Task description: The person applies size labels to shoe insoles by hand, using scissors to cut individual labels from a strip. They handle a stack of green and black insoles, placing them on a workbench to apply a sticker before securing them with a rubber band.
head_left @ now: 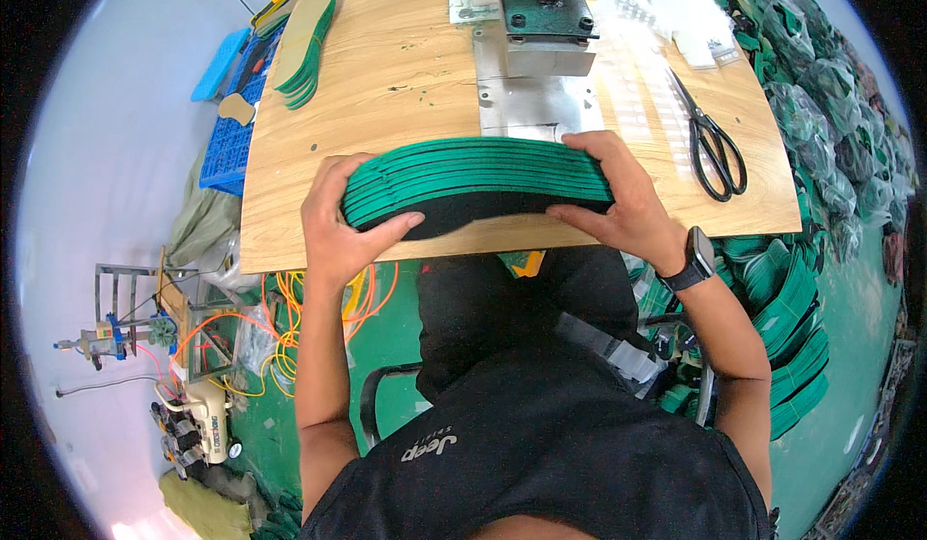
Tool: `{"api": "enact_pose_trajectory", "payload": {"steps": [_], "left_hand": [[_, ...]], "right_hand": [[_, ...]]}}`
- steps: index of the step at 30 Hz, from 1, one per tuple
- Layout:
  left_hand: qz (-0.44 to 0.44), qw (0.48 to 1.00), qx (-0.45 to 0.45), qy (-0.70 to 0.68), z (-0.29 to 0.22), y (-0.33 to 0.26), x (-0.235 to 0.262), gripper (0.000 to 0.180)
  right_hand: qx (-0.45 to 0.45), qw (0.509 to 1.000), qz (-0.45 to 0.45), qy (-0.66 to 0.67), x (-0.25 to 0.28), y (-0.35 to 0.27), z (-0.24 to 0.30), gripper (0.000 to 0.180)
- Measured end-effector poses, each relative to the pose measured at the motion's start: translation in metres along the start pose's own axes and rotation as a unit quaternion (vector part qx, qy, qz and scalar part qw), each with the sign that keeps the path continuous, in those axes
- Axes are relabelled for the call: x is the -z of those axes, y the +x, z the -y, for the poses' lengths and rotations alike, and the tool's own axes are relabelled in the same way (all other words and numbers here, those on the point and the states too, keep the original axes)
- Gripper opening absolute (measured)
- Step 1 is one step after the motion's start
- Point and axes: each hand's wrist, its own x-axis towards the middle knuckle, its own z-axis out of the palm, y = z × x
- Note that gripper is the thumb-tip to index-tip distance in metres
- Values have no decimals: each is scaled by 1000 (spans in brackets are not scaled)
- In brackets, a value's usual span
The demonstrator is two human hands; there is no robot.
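Between my two hands is a thick stack of green and black insoles [478,168], held on its side near the front edge of the table [406,57]. Green layered edges face up, and a black face shows toward me. My left hand [336,219] is wrapped round the stack's left end, thumb along the black face. At the other end my right hand [626,197] grips it the same way, fingers over the far side and thumb on the near side. Behind the stack lies a metal plate [521,105] under a press-like metal block [548,23].
Black-handled scissors [715,144] lie at the right of the table. More insoles [307,42] with tan faces sit at the far left, beside a blue plastic basket [224,149]. Bagged green pieces [821,96] and stacked insoles [787,337] fill the right side. Orange hoses [280,332] trail below left.
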Motion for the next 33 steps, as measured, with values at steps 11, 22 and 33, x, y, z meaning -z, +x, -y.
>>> {"api": "enact_pose_trajectory", "payload": {"steps": [11,22,33], "left_hand": [[12,998,-39,-37,12,2,-6,64],[96,994,-56,-5,11,7,8,67],[44,997,-5,-56,0,17,6,45]], "right_hand": [[-80,994,16,72,1,-2,-1,79],[61,991,92,-75,10,-13,-6,69],[-52,998,41,19,18,-7,-5,51]]}}
